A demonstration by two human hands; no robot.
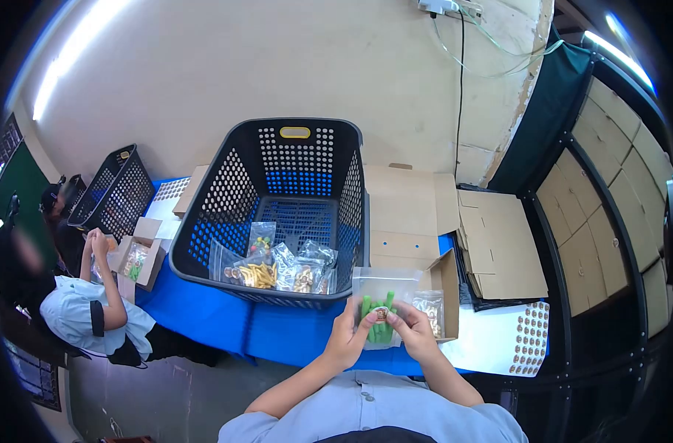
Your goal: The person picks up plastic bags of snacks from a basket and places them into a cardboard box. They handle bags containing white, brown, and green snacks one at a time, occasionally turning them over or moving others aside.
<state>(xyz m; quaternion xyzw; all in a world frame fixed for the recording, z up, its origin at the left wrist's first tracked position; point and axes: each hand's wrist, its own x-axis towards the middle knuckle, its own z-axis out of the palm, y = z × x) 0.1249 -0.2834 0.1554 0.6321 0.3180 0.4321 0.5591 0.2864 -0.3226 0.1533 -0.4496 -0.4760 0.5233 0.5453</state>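
Observation:
A clear plastic bag of green stick-shaped pieces (387, 334) is held up in front of my chest. My left hand (344, 338) grips its left side and my right hand (418, 336) its right side. Both thumbs press on a small round sticker (381, 313) at the bag's front. The fingers behind the bag are hidden. Just beyond my right hand stands an open cardboard box (448, 288), with a clear bag of pale pieces (429, 304) in it, partly covered by my hand.
A large black basket (307, 298) holds several filled bags. Flattened cardboard (499, 247) and a sheet of round stickers (492, 340) lie on the right. At the left, a co-worker (96, 314) stands by another open box (150, 269) and a black basket (115, 188).

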